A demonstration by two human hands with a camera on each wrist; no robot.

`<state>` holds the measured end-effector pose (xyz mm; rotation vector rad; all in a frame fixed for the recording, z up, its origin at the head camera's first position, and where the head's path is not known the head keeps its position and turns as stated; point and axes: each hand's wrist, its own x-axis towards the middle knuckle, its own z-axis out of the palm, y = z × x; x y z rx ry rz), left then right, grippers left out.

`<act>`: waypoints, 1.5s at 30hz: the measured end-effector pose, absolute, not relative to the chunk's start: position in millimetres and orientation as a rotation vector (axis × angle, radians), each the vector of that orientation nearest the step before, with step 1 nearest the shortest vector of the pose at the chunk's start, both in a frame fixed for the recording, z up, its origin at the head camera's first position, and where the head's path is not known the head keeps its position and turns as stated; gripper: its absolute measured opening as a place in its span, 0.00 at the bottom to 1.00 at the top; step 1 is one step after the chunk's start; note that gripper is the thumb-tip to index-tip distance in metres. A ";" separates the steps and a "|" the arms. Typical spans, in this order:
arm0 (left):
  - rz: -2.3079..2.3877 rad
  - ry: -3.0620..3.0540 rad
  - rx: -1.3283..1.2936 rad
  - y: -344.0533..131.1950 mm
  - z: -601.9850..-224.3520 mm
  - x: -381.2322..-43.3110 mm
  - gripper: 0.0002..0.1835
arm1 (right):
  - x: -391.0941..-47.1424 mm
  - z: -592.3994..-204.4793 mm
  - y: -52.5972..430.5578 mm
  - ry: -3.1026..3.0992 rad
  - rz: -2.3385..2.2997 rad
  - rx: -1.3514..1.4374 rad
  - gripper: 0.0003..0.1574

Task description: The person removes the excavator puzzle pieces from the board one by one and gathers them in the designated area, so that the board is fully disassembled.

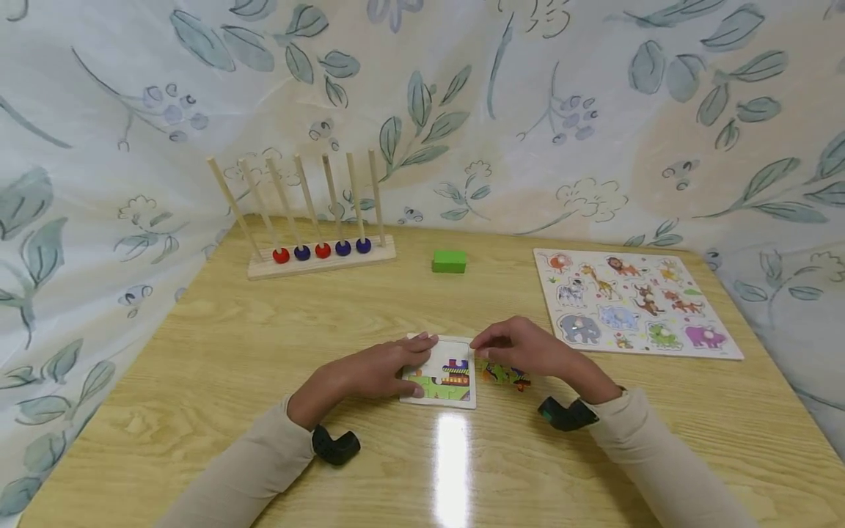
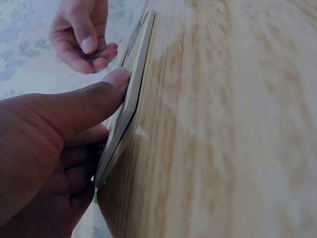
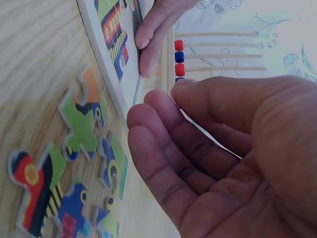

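Observation:
A small square jigsaw tray [image 1: 450, 405] lies on the table, its lower part filled with colourful pieces and its upper left bare. Across the tray's left side rests my left hand [image 1: 383, 367], thumb low and fingers higher on its surface. In the left wrist view, my left thumb [image 2: 116, 79] touches the tray by its edge. My right hand [image 1: 528, 348] hovers just past the tray's right edge, fingers loosely bent. The right wrist view shows nothing between its thumb and fingertips. Loose jigsaw pieces [image 3: 81, 119] lie beneath it, partly hidden in the head view.
A wooden bead rack [image 1: 323, 264] with upright rods and red and blue beads stands at the back left. A green block [image 1: 449, 262] sits behind the tray. An animal peg puzzle board [image 1: 637, 304] lies at the right. Patterned cloth [image 1: 462, 110] hangs behind the table.

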<state>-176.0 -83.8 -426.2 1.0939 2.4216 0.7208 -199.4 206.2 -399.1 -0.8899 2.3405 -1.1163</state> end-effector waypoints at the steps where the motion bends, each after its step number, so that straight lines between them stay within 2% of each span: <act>1: 0.720 2.421 1.092 -84.0 -427.1 -175.6 0.38 | -198.7 -399.8 204.5 2.344 -1.111 -0.886 0.12; 17: 0.721 2.424 1.122 -87.2 -425.2 -175.3 0.37 | -198.0 -397.2 181.9 2.333 -1.037 -0.930 0.12; 45: 0.728 2.427 1.086 -85.0 -424.8 -175.1 0.38 | -202.4 -402.9 179.7 2.270 -1.105 -0.895 0.14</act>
